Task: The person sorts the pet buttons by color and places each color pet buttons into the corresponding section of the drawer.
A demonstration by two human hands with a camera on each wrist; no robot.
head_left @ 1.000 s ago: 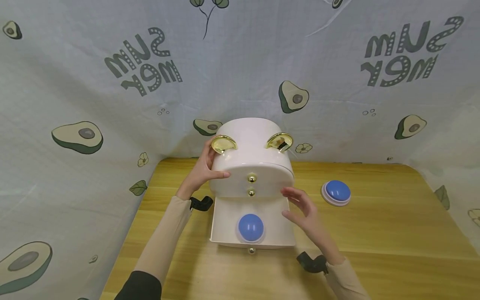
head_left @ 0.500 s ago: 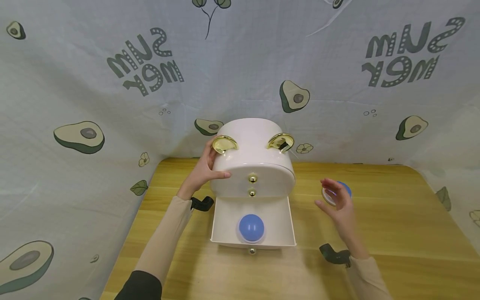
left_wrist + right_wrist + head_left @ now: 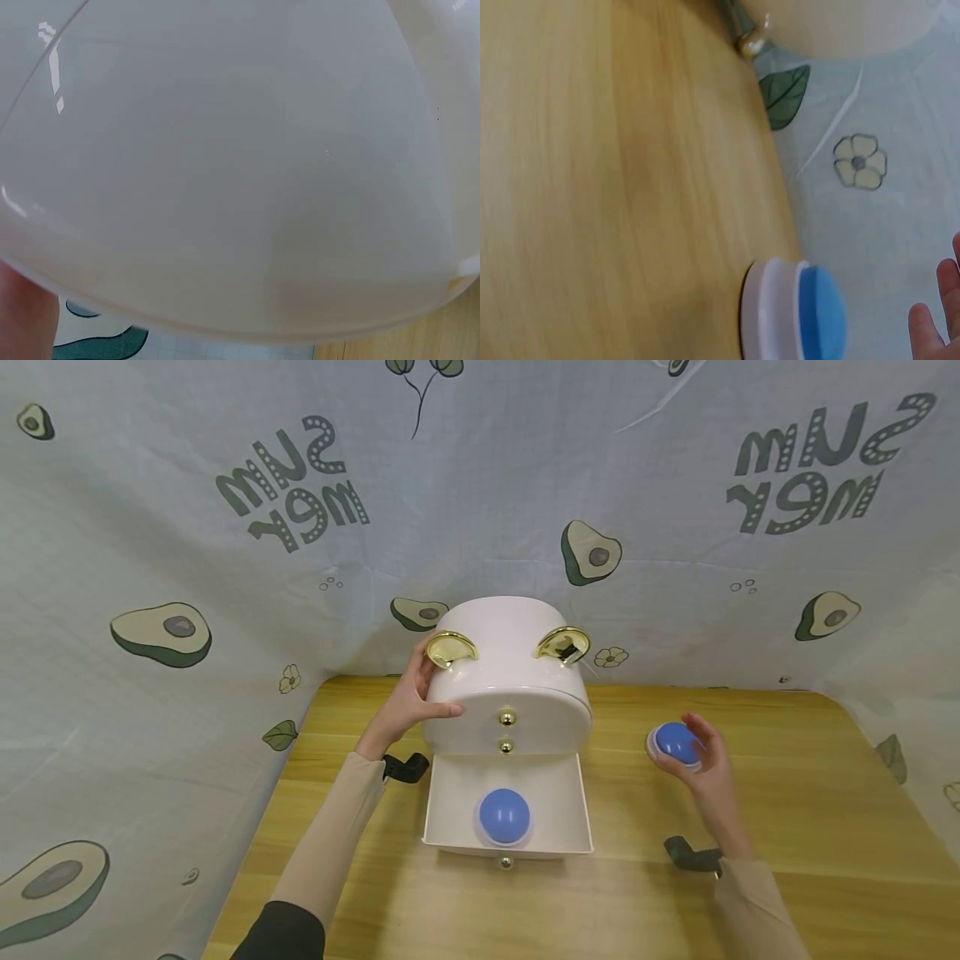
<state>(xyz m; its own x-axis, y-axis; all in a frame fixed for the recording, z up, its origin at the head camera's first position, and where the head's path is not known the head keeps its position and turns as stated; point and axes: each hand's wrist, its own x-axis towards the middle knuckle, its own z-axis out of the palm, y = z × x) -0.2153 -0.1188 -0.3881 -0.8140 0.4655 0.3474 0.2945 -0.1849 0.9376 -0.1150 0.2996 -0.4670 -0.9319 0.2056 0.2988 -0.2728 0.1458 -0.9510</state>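
A white drawer box (image 3: 510, 677) with gold ear-shaped trims stands on the table, its lower drawer (image 3: 457, 827) pulled out. A blue push button (image 3: 504, 817) with a pale base lies in that drawer. My left hand (image 3: 405, 702) holds the box's left side, thumb across the front and fingers along the side, partly hidden. My right hand (image 3: 708, 768) hovers at a second blue push button (image 3: 675, 742) on the table, thumb and fingers spread around it. In the right wrist view a gap shows between the fingers (image 3: 949, 300) and this push button (image 3: 821, 315).
The wooden table (image 3: 787, 793) backs onto a pale cloth (image 3: 480, 468) printed with avocados and lettering. Small gold knobs (image 3: 506, 718) sit on the box front, and another gold knob (image 3: 506, 862) is on the open drawer. Black straps with camera mounts are on both wrists.
My right hand has moved right, from beside the drawer box to the push button on the table. My left hand stays on the box; the drawer and its button have not moved.
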